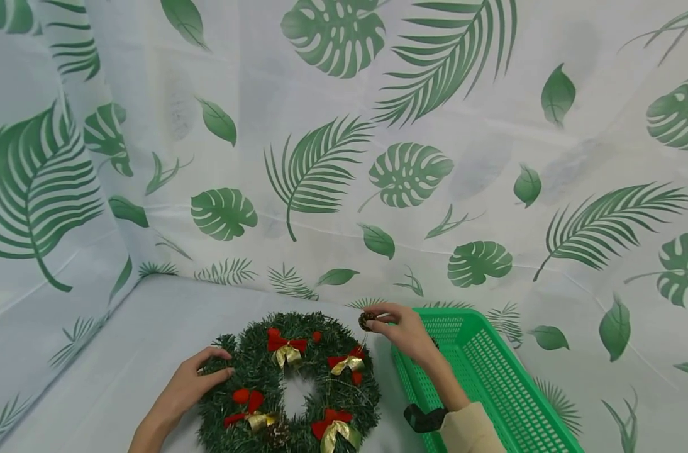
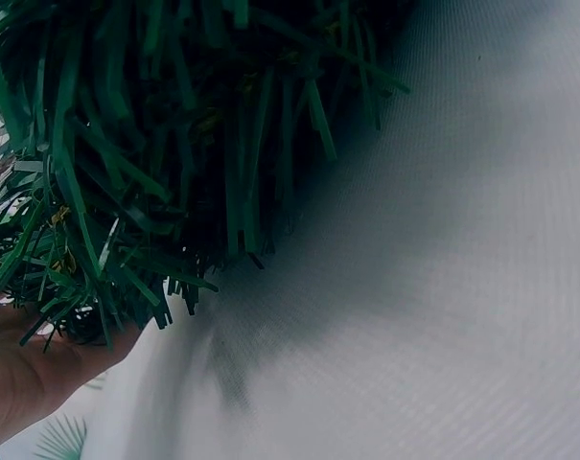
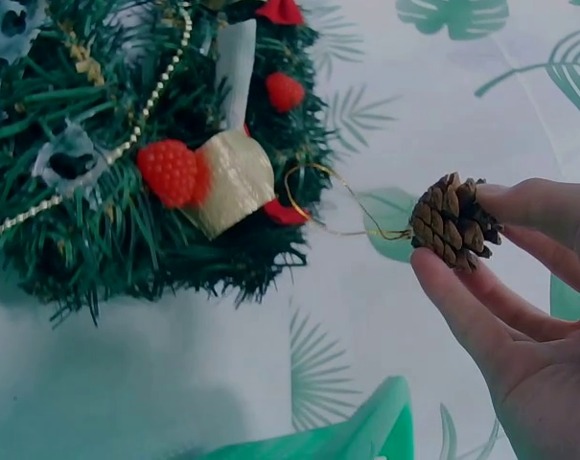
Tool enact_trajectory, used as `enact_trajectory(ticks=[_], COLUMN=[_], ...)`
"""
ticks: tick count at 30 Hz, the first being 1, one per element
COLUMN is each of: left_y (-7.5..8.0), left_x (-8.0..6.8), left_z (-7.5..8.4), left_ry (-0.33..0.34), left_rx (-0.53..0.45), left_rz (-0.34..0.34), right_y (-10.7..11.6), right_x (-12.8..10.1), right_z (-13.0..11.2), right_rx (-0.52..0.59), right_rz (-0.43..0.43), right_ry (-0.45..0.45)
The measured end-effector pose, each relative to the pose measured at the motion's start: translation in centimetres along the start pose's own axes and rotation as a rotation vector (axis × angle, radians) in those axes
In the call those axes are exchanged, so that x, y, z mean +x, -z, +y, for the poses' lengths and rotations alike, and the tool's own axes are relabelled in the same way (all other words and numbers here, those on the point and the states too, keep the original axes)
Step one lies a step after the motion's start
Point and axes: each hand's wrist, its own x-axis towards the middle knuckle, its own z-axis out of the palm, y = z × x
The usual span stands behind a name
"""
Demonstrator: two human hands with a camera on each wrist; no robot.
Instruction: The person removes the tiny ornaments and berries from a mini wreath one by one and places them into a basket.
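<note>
A green tinsel wreath (image 1: 253,340) lies on the white table, decorated with red and gold bows, red berries and a gold bead string. My left hand (image 1: 188,384) grips the wreath's left edge, fingers and thumb apart among the tinsel; in the left wrist view the hand (image 2: 50,374) is partly hidden by green strands. Just off the wreath's upper right side, my right hand (image 1: 400,328) pinches a small brown pine cone (image 3: 448,225) between thumb and fingers. From the cone's end, a thin gold loop of string (image 3: 342,230) reaches toward the wreath.
Right of the wreath stands a green plastic basket (image 1: 485,352), under my right forearm. A black object (image 1: 423,418) shows at my right wrist, by the basket's near-left rim. Behind the table hangs a white cloth with green leaf prints (image 1: 412,173).
</note>
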Motion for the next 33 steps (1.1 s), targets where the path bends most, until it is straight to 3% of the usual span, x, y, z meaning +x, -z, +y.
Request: enact_trajectory(ticks=[23, 33], left_y=[0.1, 0.2], left_x=[0.1, 0.2], left_z=[-0.1, -0.1], left_ry=[0.002, 0.011], left_rx=[0.002, -0.002], left_rz=[-0.01, -0.016], right_y=[3.9, 5.2], right_x=[-2.4, -3.4], right_z=[2.5, 4.3], right_rx=[0.167, 0.131], right_rz=[0.042, 0.089], right_ry=[-0.061, -0.115])
